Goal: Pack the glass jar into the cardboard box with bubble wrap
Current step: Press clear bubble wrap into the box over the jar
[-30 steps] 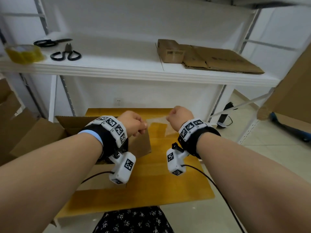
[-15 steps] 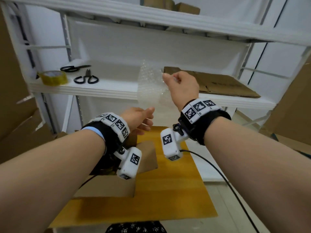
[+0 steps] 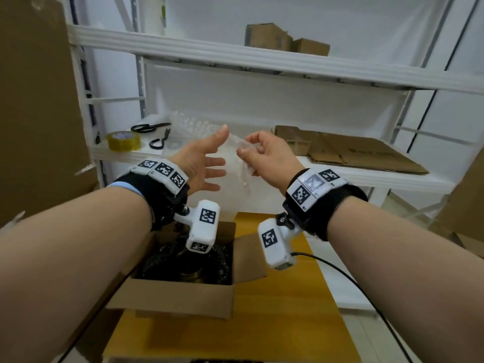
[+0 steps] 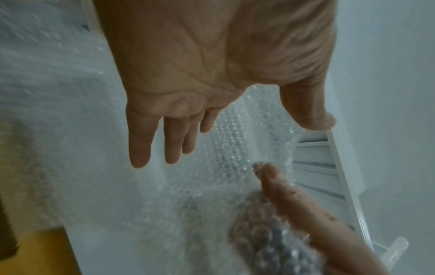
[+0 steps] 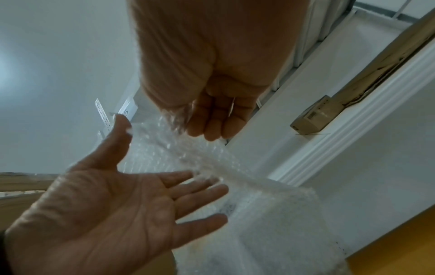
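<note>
My right hand (image 3: pixel 246 149) pinches the top edge of a clear bubble wrap sheet (image 3: pixel 235 184), which hangs in front of the shelf. My left hand (image 3: pixel 209 163) is open beside the sheet, with its fingers spread toward it; its thumb tip is close to the sheet's top edge. In the right wrist view the right fingers (image 5: pixel 212 126) curl on the bubble wrap (image 5: pixel 188 158), facing the left palm (image 5: pixel 113 208). Below, an open cardboard box (image 3: pixel 183 294) sits on the yellow table (image 3: pixel 288 323). The glass jar (image 3: pixel 192 273) shows inside it as a rounded top amid wrap, partly hidden by the wrist camera.
The white shelf (image 3: pixel 366 176) behind holds a yellow tape roll (image 3: pixel 123 140), scissors (image 3: pixel 150 126), a second pair of black handles (image 3: pixel 159 142) and flattened cardboard (image 3: pixel 353 150). Small boxes (image 3: pixel 282 40) stand on the upper shelf. A large cardboard sheet (image 3: pixel 31 100) leans at left.
The right hand lifted the bubble wrap from low over the table to shelf height. The left hand let go, opened and rose beside the sheet. The head view tilted upward.
</note>
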`<control>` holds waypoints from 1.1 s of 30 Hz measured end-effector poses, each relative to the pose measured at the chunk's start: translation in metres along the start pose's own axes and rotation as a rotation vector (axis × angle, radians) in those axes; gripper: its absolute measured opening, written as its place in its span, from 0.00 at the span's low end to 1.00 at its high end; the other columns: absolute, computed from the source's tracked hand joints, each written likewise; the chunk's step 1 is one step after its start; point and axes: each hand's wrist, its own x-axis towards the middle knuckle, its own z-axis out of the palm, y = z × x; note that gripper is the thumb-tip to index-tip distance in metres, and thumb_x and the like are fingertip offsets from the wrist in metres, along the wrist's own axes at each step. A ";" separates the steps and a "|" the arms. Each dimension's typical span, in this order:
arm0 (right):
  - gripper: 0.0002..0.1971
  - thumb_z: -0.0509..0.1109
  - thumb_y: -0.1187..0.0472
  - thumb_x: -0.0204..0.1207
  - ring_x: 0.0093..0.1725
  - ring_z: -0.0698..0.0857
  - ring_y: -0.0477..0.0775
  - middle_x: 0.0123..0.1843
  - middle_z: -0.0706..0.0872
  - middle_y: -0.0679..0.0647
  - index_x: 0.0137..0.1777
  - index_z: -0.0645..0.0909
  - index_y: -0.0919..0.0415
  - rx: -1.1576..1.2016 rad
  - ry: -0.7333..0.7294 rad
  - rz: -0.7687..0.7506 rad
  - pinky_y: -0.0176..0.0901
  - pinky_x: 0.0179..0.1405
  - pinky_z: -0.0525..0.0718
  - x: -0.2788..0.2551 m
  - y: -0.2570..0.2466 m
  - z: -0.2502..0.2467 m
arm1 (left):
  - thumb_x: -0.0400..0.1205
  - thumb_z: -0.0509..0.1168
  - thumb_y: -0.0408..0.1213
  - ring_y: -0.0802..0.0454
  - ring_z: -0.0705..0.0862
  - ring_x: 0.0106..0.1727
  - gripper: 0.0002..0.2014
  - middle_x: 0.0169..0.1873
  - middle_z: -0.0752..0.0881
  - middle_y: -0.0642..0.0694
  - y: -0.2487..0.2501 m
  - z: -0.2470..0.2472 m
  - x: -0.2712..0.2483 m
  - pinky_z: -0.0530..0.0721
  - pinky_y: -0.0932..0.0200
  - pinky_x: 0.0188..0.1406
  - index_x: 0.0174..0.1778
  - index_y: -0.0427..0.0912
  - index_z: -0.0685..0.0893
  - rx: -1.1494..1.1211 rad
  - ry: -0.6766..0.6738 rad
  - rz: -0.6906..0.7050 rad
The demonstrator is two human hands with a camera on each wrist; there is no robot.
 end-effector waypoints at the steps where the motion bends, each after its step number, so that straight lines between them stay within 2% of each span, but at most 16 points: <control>1: 0.14 0.70 0.51 0.81 0.39 0.89 0.50 0.42 0.89 0.50 0.62 0.80 0.56 -0.011 -0.026 -0.019 0.53 0.48 0.91 -0.001 -0.002 0.001 | 0.70 0.69 0.66 0.36 0.75 0.72 0.46 0.72 0.75 0.38 0.005 -0.002 -0.003 0.70 0.29 0.70 0.80 0.48 0.64 0.008 0.000 0.001; 4: 0.14 0.74 0.49 0.78 0.38 0.86 0.45 0.40 0.87 0.47 0.62 0.83 0.50 -0.063 -0.249 -0.087 0.43 0.46 0.88 -0.007 -0.012 0.002 | 0.74 0.70 0.57 0.40 0.81 0.68 0.36 0.66 0.83 0.39 0.015 -0.004 -0.011 0.77 0.35 0.65 0.74 0.42 0.73 0.075 -0.090 0.031; 6: 0.12 0.75 0.46 0.76 0.35 0.83 0.46 0.35 0.84 0.49 0.56 0.87 0.47 0.013 -0.366 -0.059 0.40 0.40 0.85 -0.013 -0.016 0.004 | 0.82 0.67 0.41 0.43 0.86 0.61 0.17 0.60 0.87 0.38 0.019 -0.003 -0.013 0.84 0.40 0.60 0.66 0.41 0.80 0.110 -0.045 0.101; 8: 0.16 0.73 0.40 0.75 0.31 0.80 0.49 0.30 0.82 0.52 0.48 0.91 0.53 0.112 -0.256 0.018 0.45 0.40 0.85 -0.013 -0.015 0.003 | 0.85 0.61 0.30 0.48 0.89 0.50 0.10 0.49 0.90 0.41 0.021 -0.004 -0.013 0.87 0.46 0.58 0.56 0.45 0.84 0.176 0.107 0.148; 10: 0.19 0.71 0.41 0.77 0.28 0.79 0.49 0.27 0.82 0.52 0.42 0.91 0.57 0.105 -0.033 0.071 0.50 0.43 0.87 -0.008 -0.009 -0.003 | 0.85 0.57 0.27 0.52 0.89 0.48 0.14 0.42 0.91 0.46 0.019 -0.010 -0.013 0.84 0.49 0.56 0.50 0.49 0.85 0.297 0.150 0.164; 12: 0.12 0.74 0.48 0.76 0.31 0.83 0.49 0.31 0.85 0.50 0.43 0.90 0.57 0.049 0.133 0.087 0.50 0.46 0.88 -0.003 0.001 -0.012 | 0.85 0.56 0.27 0.52 0.89 0.49 0.17 0.41 0.91 0.47 0.016 -0.016 -0.013 0.81 0.50 0.52 0.45 0.50 0.87 0.446 0.133 0.177; 13: 0.09 0.76 0.51 0.75 0.36 0.85 0.48 0.37 0.88 0.49 0.48 0.89 0.55 -0.004 0.162 0.083 0.50 0.50 0.89 -0.001 0.005 -0.018 | 0.85 0.58 0.28 0.52 0.89 0.49 0.16 0.43 0.91 0.46 0.017 -0.018 -0.014 0.83 0.53 0.52 0.43 0.50 0.88 0.517 0.131 0.186; 14: 0.12 0.77 0.52 0.73 0.44 0.86 0.48 0.46 0.88 0.50 0.56 0.86 0.52 -0.069 0.153 0.083 0.50 0.55 0.88 -0.001 0.008 -0.023 | 0.85 0.60 0.30 0.53 0.89 0.49 0.14 0.44 0.91 0.47 0.018 -0.020 -0.015 0.86 0.58 0.52 0.42 0.50 0.88 0.596 0.124 0.195; 16: 0.33 0.82 0.52 0.68 0.62 0.82 0.51 0.67 0.81 0.53 0.74 0.74 0.44 -0.179 0.038 0.054 0.51 0.65 0.82 -0.002 0.012 -0.030 | 0.84 0.64 0.36 0.56 0.87 0.51 0.10 0.48 0.90 0.52 0.020 -0.022 -0.015 0.84 0.58 0.59 0.41 0.54 0.89 0.798 0.099 0.203; 19: 0.56 0.86 0.51 0.62 0.82 0.62 0.57 0.84 0.60 0.53 0.84 0.53 0.35 -0.257 -0.162 -0.008 0.59 0.79 0.66 -0.004 0.007 -0.034 | 0.80 0.69 0.43 0.55 0.85 0.57 0.06 0.50 0.89 0.57 0.024 -0.018 -0.019 0.77 0.48 0.70 0.41 0.59 0.90 1.048 -0.022 0.207; 22: 0.62 0.86 0.49 0.60 0.86 0.52 0.53 0.88 0.50 0.46 0.85 0.45 0.34 -0.319 -0.313 -0.039 0.62 0.82 0.58 -0.002 0.003 -0.034 | 0.83 0.65 0.43 0.53 0.83 0.58 0.07 0.52 0.87 0.55 0.030 -0.005 -0.027 0.77 0.48 0.69 0.48 0.57 0.89 1.198 -0.072 0.268; 25: 0.52 0.85 0.47 0.61 0.87 0.49 0.53 0.88 0.49 0.48 0.82 0.57 0.31 -0.403 -0.401 0.013 0.68 0.83 0.54 -0.002 -0.001 -0.034 | 0.85 0.62 0.39 0.51 0.82 0.58 0.11 0.55 0.86 0.50 0.035 0.001 -0.031 0.77 0.54 0.67 0.57 0.46 0.88 1.239 -0.072 0.296; 27: 0.45 0.85 0.46 0.63 0.86 0.51 0.52 0.87 0.53 0.48 0.78 0.64 0.32 -0.441 -0.435 0.036 0.68 0.83 0.55 -0.002 -0.002 -0.036 | 0.85 0.61 0.36 0.46 0.82 0.62 0.13 0.58 0.85 0.45 0.037 -0.002 -0.029 0.78 0.54 0.65 0.63 0.39 0.84 1.292 0.027 0.270; 29: 0.47 0.85 0.47 0.63 0.86 0.52 0.51 0.87 0.54 0.46 0.79 0.62 0.31 -0.416 -0.453 0.000 0.67 0.82 0.57 -0.003 -0.004 -0.037 | 0.85 0.61 0.34 0.41 0.81 0.64 0.15 0.60 0.83 0.40 0.039 -0.009 -0.028 0.77 0.54 0.60 0.65 0.34 0.80 1.311 0.172 0.181; 31: 0.55 0.85 0.46 0.62 0.86 0.50 0.51 0.87 0.52 0.44 0.82 0.53 0.30 -0.380 -0.459 -0.052 0.63 0.83 0.55 -0.002 -0.008 -0.033 | 0.85 0.60 0.33 0.39 0.82 0.62 0.13 0.60 0.83 0.38 0.043 -0.011 -0.029 0.77 0.53 0.57 0.63 0.35 0.81 1.380 0.173 0.174; 33: 0.56 0.85 0.43 0.60 0.86 0.52 0.52 0.87 0.53 0.44 0.83 0.52 0.30 -0.389 -0.455 -0.092 0.61 0.81 0.55 0.002 -0.015 -0.025 | 0.85 0.59 0.36 0.42 0.83 0.53 0.08 0.55 0.86 0.40 0.048 -0.010 -0.028 0.79 0.53 0.55 0.51 0.41 0.84 1.397 0.110 0.223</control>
